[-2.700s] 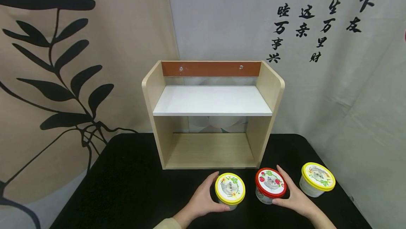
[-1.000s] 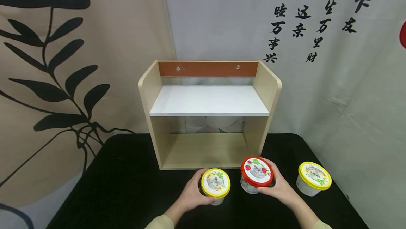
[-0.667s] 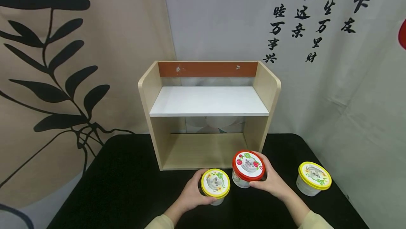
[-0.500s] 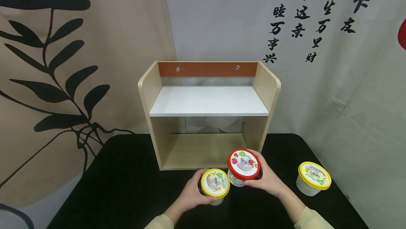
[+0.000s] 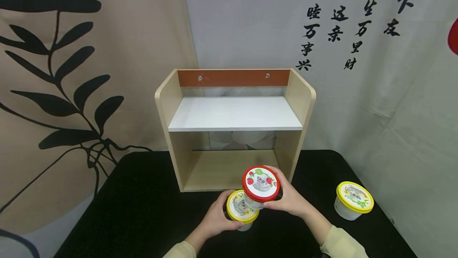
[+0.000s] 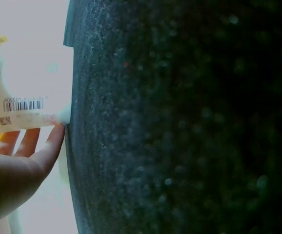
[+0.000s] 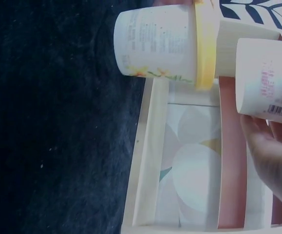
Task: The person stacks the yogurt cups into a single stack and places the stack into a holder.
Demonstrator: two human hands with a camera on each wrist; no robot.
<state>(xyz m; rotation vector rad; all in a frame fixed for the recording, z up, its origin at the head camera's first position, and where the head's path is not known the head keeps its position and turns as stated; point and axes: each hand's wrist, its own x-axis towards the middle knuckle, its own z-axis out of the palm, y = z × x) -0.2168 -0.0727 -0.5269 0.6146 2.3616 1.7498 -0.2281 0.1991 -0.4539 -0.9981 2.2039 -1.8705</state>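
Observation:
My left hand (image 5: 219,217) grips a white tub with a yellow lid (image 5: 236,209), which stands on the black table. In the left wrist view, the fingers lie along the side of that tub (image 6: 28,83), below its barcode. My right hand (image 5: 289,197) holds a red-lidded tub (image 5: 261,183) with cherries printed on its lid. This tub is raised and overlaps the yellow lid in the head view, hiding its upper right part. In the right wrist view, a gap shows between the red-lidded tub's base (image 7: 245,78) and the yellow lid (image 7: 205,46).
Behind the hands stands a two-level wooden shelf unit (image 5: 308,95) with a white upper board (image 5: 235,113). A second yellow-lidded tub (image 5: 355,200) sits at the right on the black table (image 5: 118,210). Printed curtains (image 5: 250,19) hang behind.
My right hand has carried the red-lidded tub left and up, from beside the yellow-lidded tub to over its lid. Earlier my left hand shifted its tub slightly left; since then it has stayed still.

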